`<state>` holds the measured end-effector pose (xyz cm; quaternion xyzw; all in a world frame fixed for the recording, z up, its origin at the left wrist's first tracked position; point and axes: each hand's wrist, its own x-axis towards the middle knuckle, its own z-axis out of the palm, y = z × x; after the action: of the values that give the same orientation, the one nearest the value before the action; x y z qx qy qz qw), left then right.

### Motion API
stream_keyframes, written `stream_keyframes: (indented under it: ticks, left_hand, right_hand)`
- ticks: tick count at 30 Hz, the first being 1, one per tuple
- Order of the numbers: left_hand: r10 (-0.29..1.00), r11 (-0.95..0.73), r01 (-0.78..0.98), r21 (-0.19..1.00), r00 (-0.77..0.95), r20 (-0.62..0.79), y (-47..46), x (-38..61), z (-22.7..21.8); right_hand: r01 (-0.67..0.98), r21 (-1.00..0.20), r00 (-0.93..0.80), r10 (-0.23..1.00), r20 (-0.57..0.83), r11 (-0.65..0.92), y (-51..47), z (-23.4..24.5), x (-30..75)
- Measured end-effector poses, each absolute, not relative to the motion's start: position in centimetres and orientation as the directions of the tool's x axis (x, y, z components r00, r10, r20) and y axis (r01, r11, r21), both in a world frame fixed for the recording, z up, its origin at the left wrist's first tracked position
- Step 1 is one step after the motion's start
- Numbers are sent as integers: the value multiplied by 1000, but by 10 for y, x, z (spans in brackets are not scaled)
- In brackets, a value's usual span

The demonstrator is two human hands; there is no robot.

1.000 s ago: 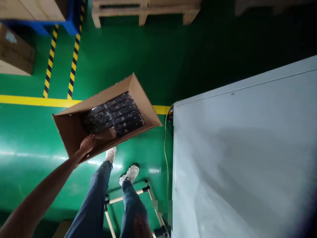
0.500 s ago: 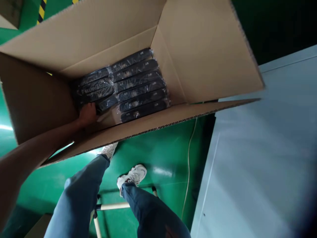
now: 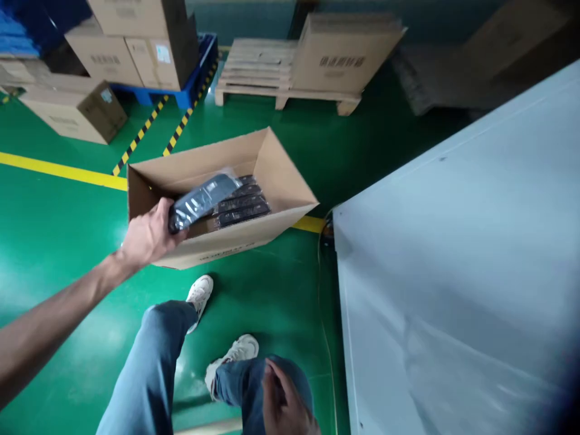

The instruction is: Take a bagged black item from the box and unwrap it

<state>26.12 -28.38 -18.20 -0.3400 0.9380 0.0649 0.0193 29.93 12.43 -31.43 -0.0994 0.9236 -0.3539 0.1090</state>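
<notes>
An open cardboard box [image 3: 276, 181] stands on the green floor ahead of my feet. Inside lie several black items wrapped in clear plastic [image 3: 242, 205]. My left hand [image 3: 147, 235] grips one such wrapped black pack [image 3: 203, 199] and holds it tilted above the box's near left corner. My right hand [image 3: 285, 402] rests on my right knee at the bottom edge, fingers loosely apart, holding nothing.
A pale grey table top [image 3: 453, 254] fills the right side. A wooden pallet [image 3: 281, 90] carrying a carton [image 3: 344, 54] stands at the back. Stacked cartons on a blue pallet [image 3: 136, 42] are at the back left. Yellow floor lines [image 3: 58, 172] cross the floor.
My left hand has lifted a wrapped black pack out of the box. My head has pulled back, so the box looks smaller. My right hand has come into view on my knee.
</notes>
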Motion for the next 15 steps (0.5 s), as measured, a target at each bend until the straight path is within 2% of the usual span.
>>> stream_keyframes:
  ticks: [2,3,6,8,10,12,13,15]
  left_hand:
    - [-584,797,-581,164,-811,-36,-233,300,-161]
    - [-575,797,-567,209,-818,-27,-207,321,-158]
    - [-566,737,-538,408,-822,-63,-137,378,-162]
    - [-553,650,-508,565,-826,-106,-103,409,-166]
    - [-521,494,-481,724,-831,-196,-81,432,-165]
    - [-460,245,-485,840,-820,-340,-68,448,-160]
    - [-416,99,-500,860,-806,-421,-65,454,-157]
    - [-272,-184,-558,809,-762,-587,-58,464,-151]
  right_hand:
    - [-42,-879,-905,-390,-168,476,95,-286,293]
    - [-8,-927,-892,-422,-162,374,81,-268,292]
    - [47,-997,-890,-452,-68,58,47,-213,301]
    - [128,-992,-902,-415,-119,6,38,-184,310]
    - [203,-979,-905,-378,-197,25,40,-163,320]
    - [250,-968,-911,-335,-239,9,48,-151,329]
    - [266,-964,-915,-318,-247,-17,52,-147,334]
    - [289,-955,-917,-305,-257,-64,61,-142,344]
